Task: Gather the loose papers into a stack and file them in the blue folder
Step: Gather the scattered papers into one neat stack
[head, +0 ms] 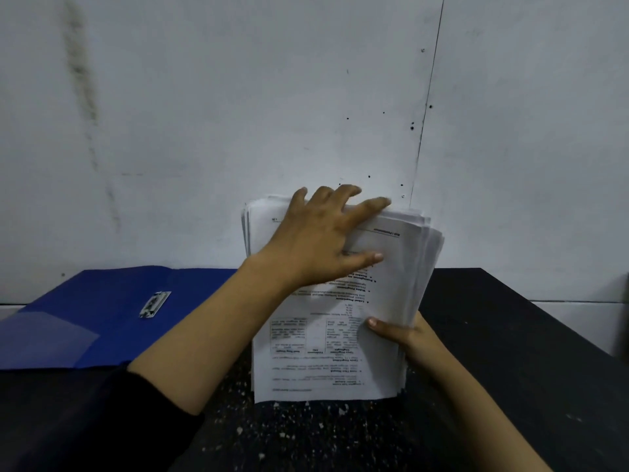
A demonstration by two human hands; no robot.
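Observation:
A thick stack of white printed papers [320, 362] stands upright on its bottom edge on the dark table, its print upside down to me. My left hand [326, 240] lies flat over the stack's upper part, fingers spread across the top sheets. My right hand [405, 335] grips the stack's right edge, thumb on the front sheet. The blue folder [102, 311] lies open and flat at the left, with a metal clip [155, 304] in its middle and a clear pocket at its near left corner.
The black speckled table [493, 335] ends close to a pale wall [204, 114] right behind the papers. The table's right edge runs diagonally at the far right. My dark left sleeve [85, 420] covers the near left of the table.

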